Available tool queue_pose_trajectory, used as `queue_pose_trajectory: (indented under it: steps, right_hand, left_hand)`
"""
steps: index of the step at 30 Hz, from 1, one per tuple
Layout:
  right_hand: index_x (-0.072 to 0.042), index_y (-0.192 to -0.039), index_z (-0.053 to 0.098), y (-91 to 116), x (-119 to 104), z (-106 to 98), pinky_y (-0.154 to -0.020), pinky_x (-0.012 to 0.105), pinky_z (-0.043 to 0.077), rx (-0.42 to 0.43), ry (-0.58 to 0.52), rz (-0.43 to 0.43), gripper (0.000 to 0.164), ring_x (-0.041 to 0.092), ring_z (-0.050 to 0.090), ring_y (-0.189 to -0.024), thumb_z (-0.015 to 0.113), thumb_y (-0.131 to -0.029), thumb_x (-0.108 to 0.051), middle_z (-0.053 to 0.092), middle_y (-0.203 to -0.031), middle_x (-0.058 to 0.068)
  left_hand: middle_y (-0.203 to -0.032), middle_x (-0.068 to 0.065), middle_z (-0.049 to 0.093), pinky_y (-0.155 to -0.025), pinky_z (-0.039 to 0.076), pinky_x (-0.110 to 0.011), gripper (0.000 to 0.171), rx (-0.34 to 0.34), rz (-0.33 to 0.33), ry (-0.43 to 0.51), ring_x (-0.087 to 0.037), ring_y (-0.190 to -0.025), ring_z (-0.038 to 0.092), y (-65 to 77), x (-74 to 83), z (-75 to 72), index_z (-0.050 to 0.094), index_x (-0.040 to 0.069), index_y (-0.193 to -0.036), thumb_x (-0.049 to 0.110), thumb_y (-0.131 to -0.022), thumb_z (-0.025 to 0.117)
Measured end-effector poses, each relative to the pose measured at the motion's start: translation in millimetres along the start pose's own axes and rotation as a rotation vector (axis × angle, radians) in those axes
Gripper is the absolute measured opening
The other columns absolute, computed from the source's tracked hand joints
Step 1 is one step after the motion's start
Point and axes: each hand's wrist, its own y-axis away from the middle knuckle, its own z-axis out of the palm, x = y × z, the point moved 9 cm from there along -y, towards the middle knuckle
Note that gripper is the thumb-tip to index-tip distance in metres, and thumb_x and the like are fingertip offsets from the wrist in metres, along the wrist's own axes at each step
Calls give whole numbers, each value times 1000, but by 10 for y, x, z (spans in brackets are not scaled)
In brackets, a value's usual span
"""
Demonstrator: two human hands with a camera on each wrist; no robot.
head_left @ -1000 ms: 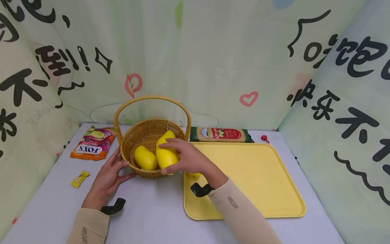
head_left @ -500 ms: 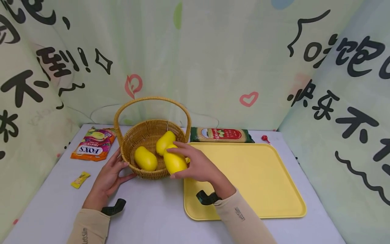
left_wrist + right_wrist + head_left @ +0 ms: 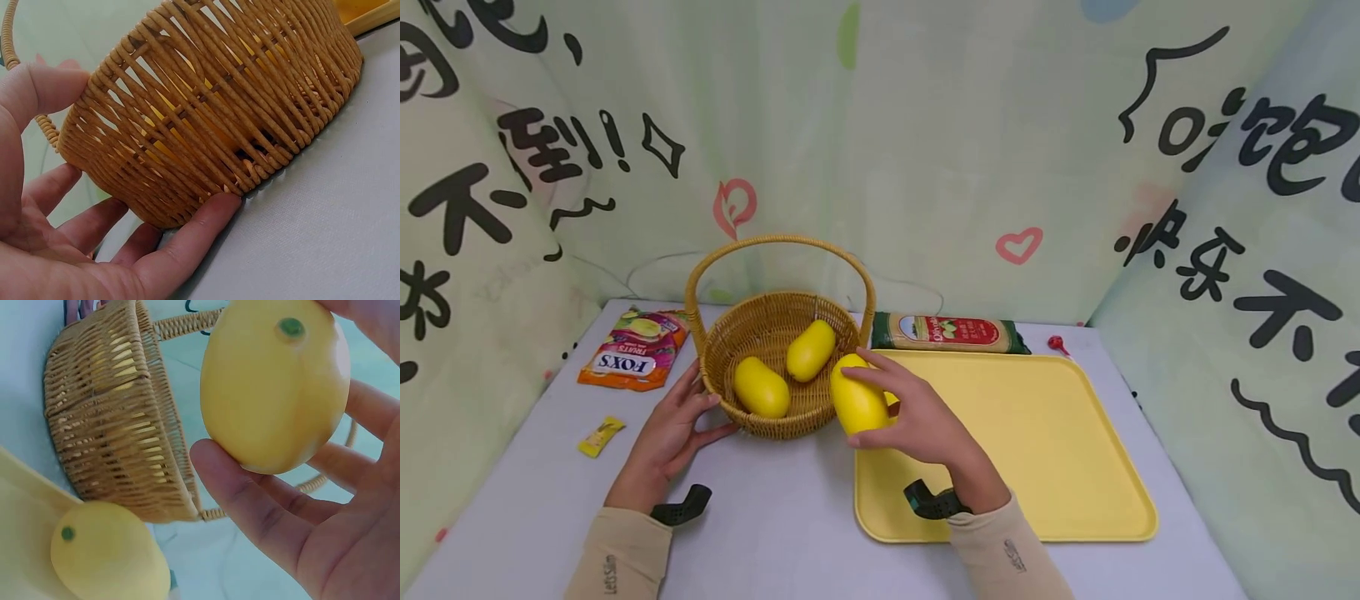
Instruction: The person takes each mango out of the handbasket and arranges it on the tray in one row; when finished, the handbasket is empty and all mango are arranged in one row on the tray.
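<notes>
Behind the table's (image 3: 760,517) far edge, cloth (image 3: 925,167) is hung. One fruit (image 3: 857,402) is clasped by the right grip (image 3: 921,412), a basket (image 3: 786,427) by the left grip (image 3: 672,433).

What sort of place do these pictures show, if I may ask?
Probably a small staged booth rather than a kitchen: printed curtains stand behind and on both sides of a pale table set with a basket and a tray.
</notes>
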Motion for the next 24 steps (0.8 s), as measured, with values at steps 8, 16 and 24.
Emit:
queue_pose_trajectory:
  steps: [8,16,24]
  right_hand:
    - [-26,-151,60,145,26,-91,-93,41,61,37,10,0,76,30,53,-142,91,-82,-28,34,-173,-3]
    - [-21,-152,59,236,68,-311,-92,44,64,104,40,4,78,35,56,-140,93,-81,-26,31,-174,3]
    - [-20,-152,59,287,171,-503,-94,45,64,128,82,34,79,36,55,-139,93,-81,-28,32,-173,6]
  left_hand:
    - [-181,-1,4,-111,48,-63,78,3,10,-19,-37,-163,21,-4,0,4,9,48,-168,12,-110,48]
    - [-181,-2,5,-111,48,-63,78,9,6,-17,-38,-163,21,8,-9,-7,10,49,-168,13,-110,49]
    - [-181,0,4,-112,47,-63,78,9,5,-11,-37,-163,21,-8,1,-6,9,49,-168,12,-110,47]
